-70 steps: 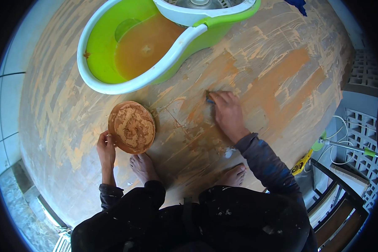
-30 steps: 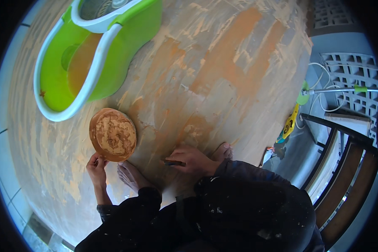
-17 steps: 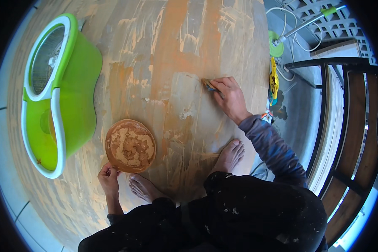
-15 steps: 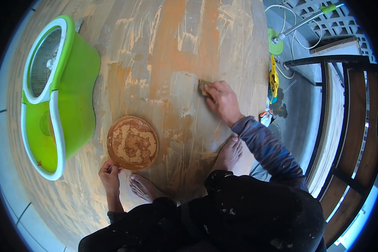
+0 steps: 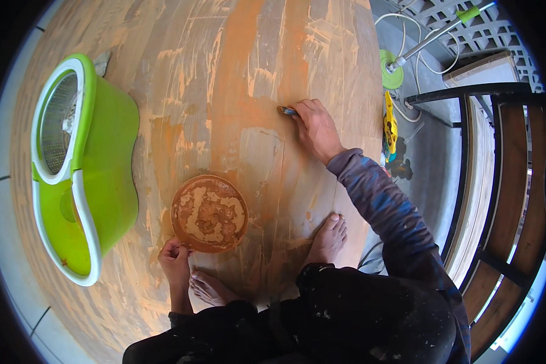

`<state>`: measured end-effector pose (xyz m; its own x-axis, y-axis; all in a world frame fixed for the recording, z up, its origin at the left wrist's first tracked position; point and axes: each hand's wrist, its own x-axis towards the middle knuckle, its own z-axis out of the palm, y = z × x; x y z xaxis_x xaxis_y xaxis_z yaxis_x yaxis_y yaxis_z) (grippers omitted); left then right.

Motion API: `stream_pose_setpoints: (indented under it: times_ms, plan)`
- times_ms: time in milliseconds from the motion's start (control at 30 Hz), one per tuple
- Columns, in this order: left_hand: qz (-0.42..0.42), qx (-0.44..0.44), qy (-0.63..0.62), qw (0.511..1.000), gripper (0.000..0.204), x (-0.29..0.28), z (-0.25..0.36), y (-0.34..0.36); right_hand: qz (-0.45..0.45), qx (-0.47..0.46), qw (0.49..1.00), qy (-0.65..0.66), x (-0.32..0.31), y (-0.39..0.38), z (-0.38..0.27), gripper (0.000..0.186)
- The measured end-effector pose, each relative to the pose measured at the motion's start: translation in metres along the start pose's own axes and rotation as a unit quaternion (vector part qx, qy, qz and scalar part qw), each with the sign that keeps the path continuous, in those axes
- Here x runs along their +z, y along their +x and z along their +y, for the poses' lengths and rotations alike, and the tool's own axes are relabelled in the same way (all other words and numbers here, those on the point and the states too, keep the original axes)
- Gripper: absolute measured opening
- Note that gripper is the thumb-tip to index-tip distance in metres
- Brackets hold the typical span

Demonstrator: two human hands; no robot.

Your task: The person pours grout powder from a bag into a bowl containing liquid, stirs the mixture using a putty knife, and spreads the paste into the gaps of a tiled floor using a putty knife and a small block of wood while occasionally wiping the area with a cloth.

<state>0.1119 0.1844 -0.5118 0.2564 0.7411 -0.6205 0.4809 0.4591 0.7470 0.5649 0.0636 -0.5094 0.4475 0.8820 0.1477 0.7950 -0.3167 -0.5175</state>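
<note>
My right hand (image 5: 318, 130) is closed on a small flat scraper (image 5: 288, 111), whose dark bluish edge juts out left of the fingertips, close over the smeared wood-plank surface (image 5: 267, 151). Most of the scraper is hidden by the fingers. At lower left, my left hand (image 5: 175, 262) pinches the near rim of a round brown dish (image 5: 209, 248). Wet brown paste (image 5: 217, 212) with tan patches covers the inside of the dish. Orange-brown streaks and pale smears run along the planks.
A green mop bucket (image 5: 112, 164) with a white rim stands at the left. My bare feet (image 5: 327, 238) are on the planks. Beyond the right edge are a yellow packet (image 5: 390, 124), a mop (image 5: 434, 42), a white hose and a black-framed wooden bench (image 5: 506, 182).
My right hand has turned the scraper so its edge shows. The dish, with my left hand on its rim, has shifted to the right. The whole view has moved slightly.
</note>
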Motion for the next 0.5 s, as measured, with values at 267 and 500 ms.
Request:
stream_pose_setpoints:
  times_ms: [267,500]
  plan:
    - [-0.004,-0.011,-0.005,1.000,0.014,0.008,0.018,0.016,-0.189,-0.101,0.976,0.038,0.007,-0.152,-0.097,0.038]
    - [-0.021,-0.011,0.024,0.999,0.015,-0.002,0.018,0.025,-0.169,-0.026,0.971,0.164,-0.008,-0.138,-0.084,0.041]
